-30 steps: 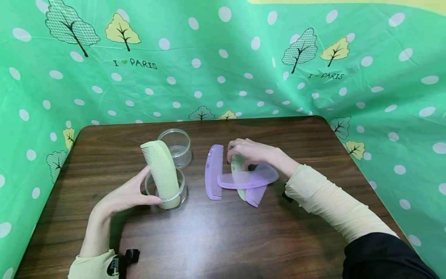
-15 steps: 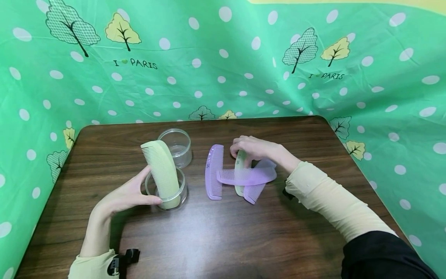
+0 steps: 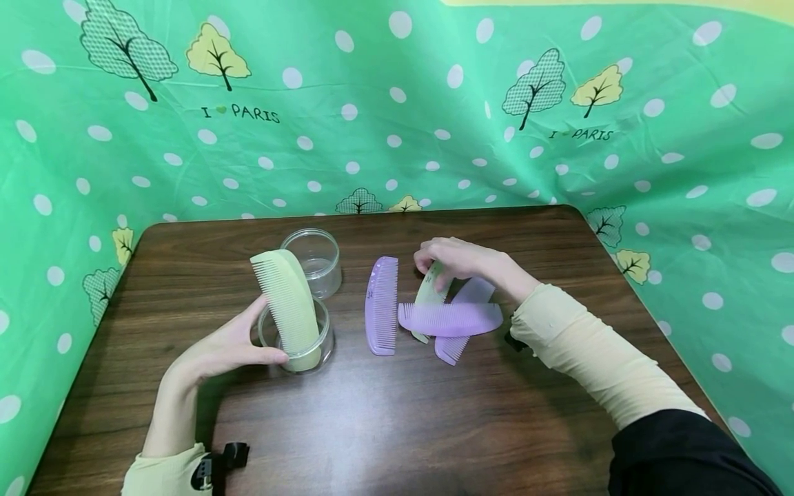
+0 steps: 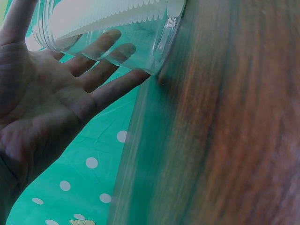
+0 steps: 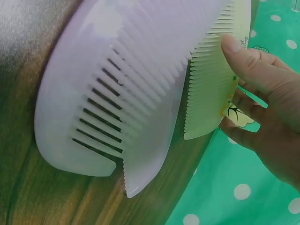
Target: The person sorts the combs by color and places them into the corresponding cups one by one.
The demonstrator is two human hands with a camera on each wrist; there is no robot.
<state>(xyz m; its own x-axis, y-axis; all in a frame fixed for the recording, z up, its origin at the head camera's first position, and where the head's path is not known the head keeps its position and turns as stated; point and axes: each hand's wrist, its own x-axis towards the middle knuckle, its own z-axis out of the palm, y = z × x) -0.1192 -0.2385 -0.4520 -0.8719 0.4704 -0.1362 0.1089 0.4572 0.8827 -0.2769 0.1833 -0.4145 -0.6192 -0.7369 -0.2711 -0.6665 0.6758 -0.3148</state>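
Note:
My left hand [image 3: 232,344] holds a clear round jar [image 3: 327,339] between thumb and fingers; in the left wrist view its fingers [image 4: 108,89] reach along the jar's side. A pale green comb [image 3: 288,296] leans upright inside that jar, rising well above the rim. With thumb and fingers, my right hand [image 3: 460,258] pinches a second light green comb [image 5: 204,93] by its spine. Across this comb's lower part lies a purple comb [image 3: 451,320], which also crosses over another purple comb [image 3: 476,289]. To their left a third purple comb [image 3: 378,310] lies separately.
A second clear jar [image 3: 327,279] stands just behind the held one. All of it is on a dark wood table [image 3: 397,427]. A green dotted cloth [image 3: 397,158] hangs behind and along the sides.
My right hand has shifted slightly back and right, tilting the green comb in its fingers. The crossing purple comb has slid right and turned. The left hand and its jar have stayed still.

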